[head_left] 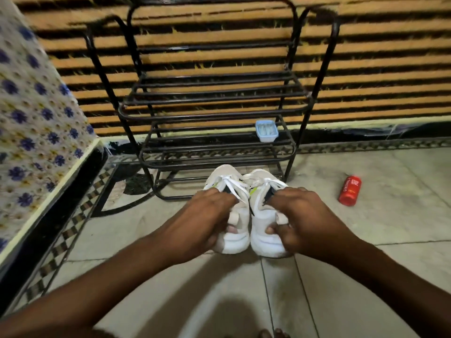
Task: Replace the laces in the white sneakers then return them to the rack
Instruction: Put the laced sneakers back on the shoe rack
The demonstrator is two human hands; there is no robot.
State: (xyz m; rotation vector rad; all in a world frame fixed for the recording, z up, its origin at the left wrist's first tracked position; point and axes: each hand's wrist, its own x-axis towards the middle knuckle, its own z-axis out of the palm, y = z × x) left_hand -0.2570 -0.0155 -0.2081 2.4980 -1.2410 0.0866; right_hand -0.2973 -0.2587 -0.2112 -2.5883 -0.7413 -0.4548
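Note:
Two white sneakers with white laces are side by side in front of the black metal rack (210,111), toes toward it. My left hand (207,220) grips the left sneaker (238,237) around its heel and collar. My right hand (305,220) grips the right sneaker (262,237) the same way, thumb on the heel. Tied white laces show above my fingers on both shoes. Whether the soles touch the floor I cannot tell.
A small light-blue tray (266,131) sits on a lower rack shelf at the right. A red bottle (349,190) lies on the tiled floor to the right. A flower-patterned cloth (31,132) covers furniture at the left. A striped wall stands behind the rack.

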